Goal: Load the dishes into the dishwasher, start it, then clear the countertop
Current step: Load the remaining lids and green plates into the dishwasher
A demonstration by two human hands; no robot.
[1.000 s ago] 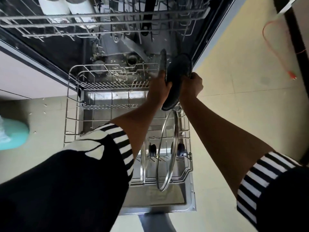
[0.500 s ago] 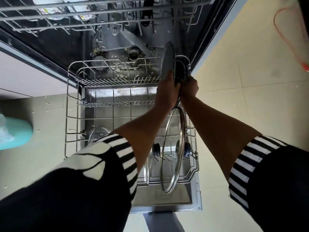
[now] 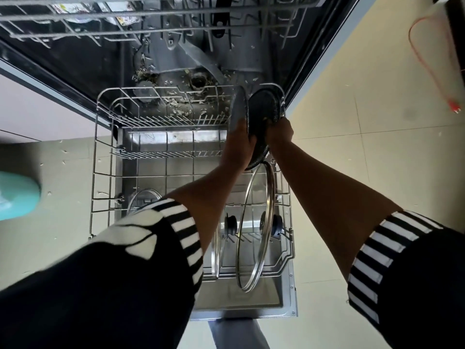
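Both hands were at the far right corner of the lower rack (image 3: 94,172), which was pulled out over the open dishwasher door (image 3: 241,295). Left hand (image 3: 236,144) gripped the grey plate (image 3: 238,107) by its near edge, fingers curled round it. The plate stood on edge and I saw it almost edge-on. Right hand (image 3: 279,132) held the dark plate (image 3: 264,109) by its right rim, fingers closed on it. How the fingertips lay I couldn't tell, as they were behind the plate. The two plates stood upright side by side, grey left of dark, very close — touching or not, couldn't tell. The dark plate's far rim sat just inside the rack's back right corner wire. Whether either plate was seated in the tines was hidden by my hands.

Nearer me in the same rack: a large glass lid (image 3: 254,230) on edge along the right side with its knob facing right, a second lid (image 3: 217,248) on edge just left of it, and a third lid (image 3: 144,197) partly behind my left sleeve (image 3: 156,235). The dark plate's near rim was just above the large lid's top edge.

Upper rack (image 3: 151,34) ran across the top of view with some dishes in it. Food scraps (image 3: 176,107) littered the tub floor behind the lower rack. Red cable (image 3: 453,106) lay on the tiles off to the right — blurred teal object (image 3: 17,197) at the left edge.
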